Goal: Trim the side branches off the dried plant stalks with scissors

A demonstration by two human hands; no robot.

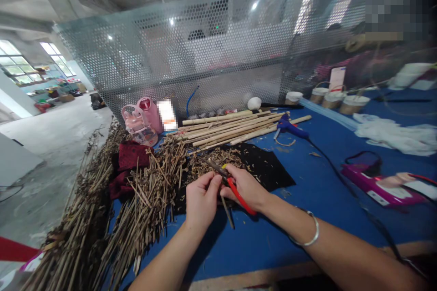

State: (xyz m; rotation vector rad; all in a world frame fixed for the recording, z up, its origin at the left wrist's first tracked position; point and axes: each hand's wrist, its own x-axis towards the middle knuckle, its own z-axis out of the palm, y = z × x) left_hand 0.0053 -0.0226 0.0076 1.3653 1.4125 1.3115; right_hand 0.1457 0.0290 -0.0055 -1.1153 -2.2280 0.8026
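My right hand (248,186) is wrapped round a pair of cutting shears with red handles (241,199); a bit of yellow shows by the thumb. Their dark blades (215,166) point up and left, over my left fingertips. Close beside it, my left hand (201,198) pinches a thin dried stem (227,213), whose lower end slants down between the hands. Where the blades meet the stem is hidden by my fingers. Beneath both hands lies a black cloth (273,168) strewn with dry plant bits (198,166). A bundle of dried stalks (146,200) rests to the left.
Pale sticks (235,129) lie across the back. A blue glue gun (290,128) trails its cord along the blue tabletop (307,173). A magenta device (382,184), white plastic (399,134) and small pots (336,100) stand right. A perforated metal screen (191,54) rises behind.
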